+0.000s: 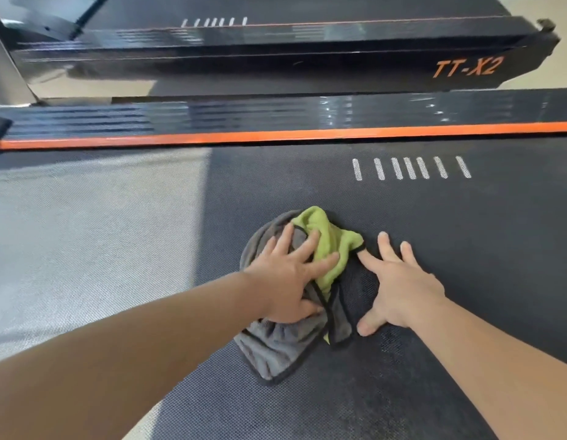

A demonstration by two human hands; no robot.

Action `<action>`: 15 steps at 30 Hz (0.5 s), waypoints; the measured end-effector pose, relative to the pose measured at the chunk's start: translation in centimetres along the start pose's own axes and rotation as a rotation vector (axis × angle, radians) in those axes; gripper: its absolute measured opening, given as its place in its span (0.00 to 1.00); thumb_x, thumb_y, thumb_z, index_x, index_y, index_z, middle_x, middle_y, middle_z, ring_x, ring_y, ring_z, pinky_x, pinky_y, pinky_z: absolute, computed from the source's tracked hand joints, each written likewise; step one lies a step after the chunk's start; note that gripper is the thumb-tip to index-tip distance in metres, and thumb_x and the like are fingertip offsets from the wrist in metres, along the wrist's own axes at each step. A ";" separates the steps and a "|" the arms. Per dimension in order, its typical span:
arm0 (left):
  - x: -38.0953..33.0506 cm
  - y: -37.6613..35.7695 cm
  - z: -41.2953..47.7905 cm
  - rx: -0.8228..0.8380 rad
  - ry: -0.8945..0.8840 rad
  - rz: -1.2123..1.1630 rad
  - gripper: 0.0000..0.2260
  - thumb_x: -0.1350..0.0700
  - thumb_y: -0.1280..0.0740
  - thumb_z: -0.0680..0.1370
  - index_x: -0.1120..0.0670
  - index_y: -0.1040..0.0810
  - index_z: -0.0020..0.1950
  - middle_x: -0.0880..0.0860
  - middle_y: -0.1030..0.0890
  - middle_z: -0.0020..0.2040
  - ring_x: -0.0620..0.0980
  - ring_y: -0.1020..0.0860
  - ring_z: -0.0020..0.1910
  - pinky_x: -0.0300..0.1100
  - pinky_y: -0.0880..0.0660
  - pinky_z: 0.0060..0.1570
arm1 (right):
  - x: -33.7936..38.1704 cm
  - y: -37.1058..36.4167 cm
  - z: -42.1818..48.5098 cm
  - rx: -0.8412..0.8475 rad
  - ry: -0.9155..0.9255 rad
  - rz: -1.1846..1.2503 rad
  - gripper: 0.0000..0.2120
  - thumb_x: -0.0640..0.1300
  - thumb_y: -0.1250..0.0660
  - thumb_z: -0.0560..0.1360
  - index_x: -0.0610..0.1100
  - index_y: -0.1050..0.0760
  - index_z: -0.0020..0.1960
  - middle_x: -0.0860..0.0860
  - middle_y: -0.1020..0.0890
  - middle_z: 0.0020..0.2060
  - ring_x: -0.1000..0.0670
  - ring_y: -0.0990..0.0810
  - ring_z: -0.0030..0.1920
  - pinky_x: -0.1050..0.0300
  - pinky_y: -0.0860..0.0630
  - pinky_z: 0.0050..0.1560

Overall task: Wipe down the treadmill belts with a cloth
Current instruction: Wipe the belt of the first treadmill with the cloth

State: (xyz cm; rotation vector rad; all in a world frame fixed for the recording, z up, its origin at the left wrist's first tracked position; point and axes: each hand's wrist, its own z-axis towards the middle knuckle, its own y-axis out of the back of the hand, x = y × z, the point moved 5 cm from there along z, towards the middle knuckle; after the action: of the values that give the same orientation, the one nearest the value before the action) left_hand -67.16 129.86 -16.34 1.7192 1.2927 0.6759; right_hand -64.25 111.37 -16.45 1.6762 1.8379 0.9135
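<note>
A crumpled grey and lime-green cloth [276, 344] with black trim lies on the dark textured treadmill belt [450, 223]. My left hand [288, 274] presses flat on top of the cloth, fingers spread and straight. My right hand [399, 281] rests flat on the belt just right of the cloth, fingers spread, its index fingertip touching the cloth's green corner. The left part of the belt looks pale under bright light. White slanted dashes [409, 168] are printed on the belt beyond the hands.
An orange stripe [307, 134] and a glossy black side rail [276, 114] border the belt's far edge. Beyond it stands a second treadmill [276, 42] marked TT-X2, with its own belt at the top. Beige floor shows at upper right.
</note>
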 end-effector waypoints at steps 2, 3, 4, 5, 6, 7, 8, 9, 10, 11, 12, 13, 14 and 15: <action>1.0 -0.7 1.3 -0.014 -0.063 0.011 0.37 0.33 0.41 0.80 0.32 0.61 0.81 0.47 0.67 0.83 0.61 0.70 0.80 0.62 0.63 0.79 | 0.0 -0.1 0.1 -0.008 0.001 0.003 0.69 0.61 0.15 0.57 0.66 0.61 0.81 0.60 0.74 0.78 0.46 0.70 0.81 0.30 0.45 0.77; 2.3 -0.6 2.0 -0.057 -0.060 0.025 0.35 0.33 0.43 0.81 0.32 0.60 0.82 0.46 0.66 0.83 0.58 0.69 0.81 0.61 0.63 0.80 | 0.0 -0.1 0.2 -0.009 -0.001 0.006 0.69 0.61 0.15 0.57 0.67 0.61 0.81 0.60 0.74 0.78 0.46 0.70 0.81 0.30 0.45 0.77; 3.7 -0.3 2.6 -0.089 -0.017 0.017 0.34 0.32 0.44 0.81 0.33 0.59 0.82 0.45 0.64 0.84 0.56 0.66 0.82 0.60 0.61 0.80 | -0.1 -0.1 0.1 -0.008 -0.005 0.007 0.70 0.61 0.15 0.57 0.68 0.63 0.80 0.60 0.74 0.78 0.46 0.70 0.81 0.29 0.45 0.77; 5.2 0.1 3.1 -0.118 0.077 -0.029 0.33 0.32 0.45 0.81 0.34 0.58 0.82 0.45 0.62 0.84 0.56 0.64 0.82 0.58 0.60 0.81 | -0.1 0.0 0.1 -0.005 -0.006 0.005 0.71 0.61 0.15 0.57 0.68 0.65 0.80 0.60 0.74 0.78 0.46 0.70 0.81 0.29 0.45 0.77; 6.5 0.5 3.3 -0.147 0.193 -0.108 0.33 0.32 0.45 0.82 0.35 0.57 0.83 0.46 0.61 0.85 0.57 0.63 0.83 0.58 0.59 0.81 | 0.0 0.0 0.1 -0.001 -0.001 0.000 0.72 0.61 0.15 0.57 0.68 0.67 0.79 0.60 0.73 0.78 0.45 0.69 0.81 0.28 0.45 0.77; 6.8 0.7 3.4 -0.173 0.287 -0.180 0.33 0.32 0.45 0.82 0.36 0.56 0.83 0.47 0.60 0.85 0.58 0.62 0.83 0.57 0.58 0.81 | -0.1 0.0 0.1 -0.001 0.003 -0.002 0.72 0.61 0.15 0.57 0.68 0.68 0.79 0.59 0.73 0.78 0.45 0.69 0.81 0.28 0.45 0.77; 6.1 0.7 3.5 -0.189 0.344 -0.227 0.33 0.33 0.44 0.82 0.37 0.55 0.83 0.47 0.60 0.85 0.59 0.62 0.83 0.57 0.57 0.81 | -0.1 0.0 0.1 -0.004 0.007 -0.001 0.72 0.61 0.15 0.57 0.68 0.68 0.79 0.59 0.73 0.78 0.45 0.69 0.81 0.28 0.45 0.77; 4.5 0.6 3.2 -0.194 0.358 -0.243 0.34 0.34 0.44 0.81 0.39 0.54 0.84 0.48 0.59 0.85 0.61 0.62 0.83 0.57 0.57 0.81 | -0.1 0.0 0.1 -0.011 0.009 0.003 0.72 0.62 0.15 0.57 0.68 0.68 0.79 0.59 0.73 0.78 0.45 0.69 0.81 0.28 0.45 0.77; 2.5 0.2 2.6 -0.187 0.326 -0.232 0.36 0.34 0.44 0.80 0.40 0.54 0.84 0.49 0.59 0.85 0.62 0.61 0.82 0.57 0.56 0.81 | -0.1 0.1 0.1 -0.017 0.008 0.006 0.72 0.62 0.15 0.57 0.68 0.68 0.79 0.59 0.73 0.78 0.45 0.69 0.81 0.29 0.45 0.77; 0.6 -0.2 1.7 -0.167 0.256 -0.189 0.37 0.33 0.43 0.79 0.41 0.54 0.84 0.50 0.59 0.85 0.62 0.60 0.82 0.57 0.56 0.81 | -0.1 0.1 0.0 -0.020 0.007 0.008 0.72 0.62 0.15 0.56 0.68 0.67 0.79 0.59 0.74 0.78 0.45 0.69 0.81 0.29 0.45 0.77; -0.7 -0.7 0.5 -0.134 0.164 -0.130 0.39 0.32 0.42 0.78 0.41 0.54 0.84 0.50 0.59 0.85 0.62 0.60 0.83 0.57 0.55 0.81 | -0.1 0.1 -0.1 -0.020 0.008 0.008 0.71 0.61 0.15 0.56 0.68 0.65 0.80 0.60 0.74 0.78 0.45 0.69 0.81 0.29 0.45 0.77; -1.1 -1.0 -0.6 -0.095 0.082 -0.069 0.39 0.31 0.42 0.77 0.40 0.55 0.84 0.49 0.59 0.85 0.60 0.59 0.83 0.57 0.55 0.81 | 0.0 0.0 -0.2 -0.019 0.009 0.010 0.70 0.61 0.15 0.56 0.67 0.62 0.81 0.60 0.74 0.78 0.46 0.69 0.81 0.29 0.45 0.77; -0.5 -0.8 -1.1 -0.072 0.015 -0.024 0.39 0.32 0.41 0.78 0.38 0.55 0.84 0.47 0.59 0.85 0.57 0.58 0.83 0.57 0.54 0.81 | -0.1 0.0 -0.3 -0.019 0.009 0.014 0.69 0.61 0.15 0.56 0.66 0.60 0.81 0.60 0.73 0.78 0.46 0.69 0.81 0.30 0.45 0.77; 0.8 -0.4 -1.0 -0.055 -0.014 0.016 0.37 0.36 0.40 0.79 0.36 0.55 0.83 0.46 0.58 0.85 0.53 0.58 0.83 0.55 0.54 0.81 | -0.1 0.1 -0.3 -0.018 0.008 0.014 0.69 0.61 0.15 0.56 0.65 0.59 0.81 0.60 0.73 0.78 0.46 0.69 0.81 0.29 0.44 0.77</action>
State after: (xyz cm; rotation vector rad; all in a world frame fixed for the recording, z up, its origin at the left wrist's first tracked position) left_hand -67.92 130.99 -16.25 1.6883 1.2412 0.7009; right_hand -64.40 111.28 -16.18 1.6786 1.8202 0.9414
